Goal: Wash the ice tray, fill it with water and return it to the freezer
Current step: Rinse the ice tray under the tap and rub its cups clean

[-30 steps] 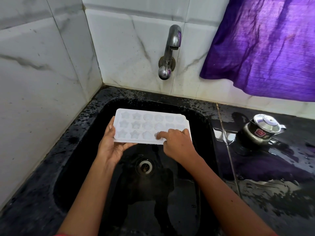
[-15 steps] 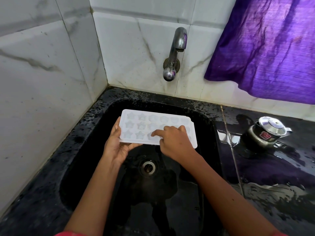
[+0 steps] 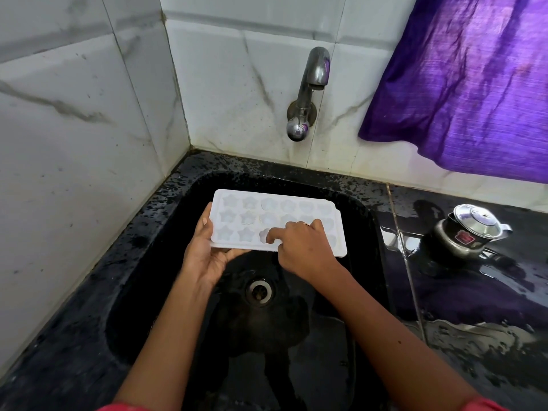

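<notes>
A white ice tray (image 3: 237, 215) with star and round cavities is held level over the black sink (image 3: 142, 262), below the tap (image 3: 308, 93), from which no water runs. My left hand (image 3: 204, 256) grips the tray's left end, palm beneath and thumb along the side edge. My right hand (image 3: 305, 247) lies on top of the tray's front right part. Its index finger pokes into a round cavity in the front row, the other fingers are bent on the tray, and its thumb is hidden.
The drain (image 3: 258, 292) sits in the sink floor under the tray. A small steel lidded pot (image 3: 468, 232) stands on the wet black counter (image 3: 474, 336) to the right. A purple cloth (image 3: 462, 84) hangs over the tiled wall at the upper right.
My right index finger has slid left along the tray's front row. The left hand keeps the same hold.
</notes>
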